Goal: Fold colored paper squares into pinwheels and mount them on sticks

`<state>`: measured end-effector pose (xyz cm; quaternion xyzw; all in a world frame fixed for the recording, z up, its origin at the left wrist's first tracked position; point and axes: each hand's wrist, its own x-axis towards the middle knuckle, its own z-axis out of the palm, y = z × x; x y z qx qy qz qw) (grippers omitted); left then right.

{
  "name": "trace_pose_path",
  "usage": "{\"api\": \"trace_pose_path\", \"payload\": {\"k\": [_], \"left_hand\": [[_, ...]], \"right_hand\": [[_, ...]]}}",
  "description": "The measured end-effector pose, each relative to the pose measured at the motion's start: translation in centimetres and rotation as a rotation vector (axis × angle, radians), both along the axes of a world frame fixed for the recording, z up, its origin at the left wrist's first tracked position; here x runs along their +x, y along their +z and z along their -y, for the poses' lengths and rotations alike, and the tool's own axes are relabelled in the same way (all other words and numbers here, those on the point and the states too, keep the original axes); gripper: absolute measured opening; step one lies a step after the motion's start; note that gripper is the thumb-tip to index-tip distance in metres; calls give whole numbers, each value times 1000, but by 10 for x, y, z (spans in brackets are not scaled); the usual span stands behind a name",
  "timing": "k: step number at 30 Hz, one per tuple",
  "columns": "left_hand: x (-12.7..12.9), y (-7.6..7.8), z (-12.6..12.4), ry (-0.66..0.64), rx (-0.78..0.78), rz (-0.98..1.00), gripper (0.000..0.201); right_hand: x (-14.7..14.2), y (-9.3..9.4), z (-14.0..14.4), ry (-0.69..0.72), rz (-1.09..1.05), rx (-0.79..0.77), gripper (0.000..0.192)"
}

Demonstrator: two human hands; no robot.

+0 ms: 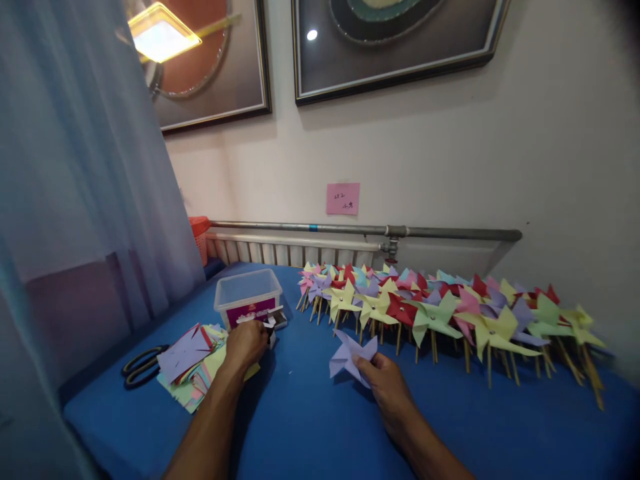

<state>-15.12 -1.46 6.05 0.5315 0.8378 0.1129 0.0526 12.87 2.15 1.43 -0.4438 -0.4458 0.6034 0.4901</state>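
Head view: the right grip [387, 380] pinches a lilac pinwheel [353, 358] between thumb and fingers, holding it just above the desk [300, 427]. Its blades are already folded inward, but no stick shows on it; the thumb hides part of its middle, so I cannot tell whether a pin is in.

To the right of this grip and beyond it, a dense crowd of finished pinwheels [433, 317] stands on sticks [490, 367], in yellow, green, red, pink, blue and lilac. Many are plainly done; the lilac one appears to lack only its fixing. Left of the left grip [249, 343], a loose pile of paper [187, 357] seems to be stock yet to be made up, with scissors [143, 367] beside it.

The left grip's fingers are bent down at a small box [279, 320]; whether they hold anything, or what the box contains, I cannot tell. Just beyond stands a clear tub [250, 313], lidless and labelled in purple, its contents not made out.
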Motion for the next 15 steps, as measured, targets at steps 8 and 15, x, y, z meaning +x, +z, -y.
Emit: {"api": "trace_pose_path", "payload": {"k": [8,15], "left_hand": [[1,-9,-8,-62,-12,64,26],[2,-8,-7,-39,-12,75,22]], "right_hand": [[-3,-13,-7,-2,-30,23,29],[-3,-21,-10,-10,-23,39,32]]}}
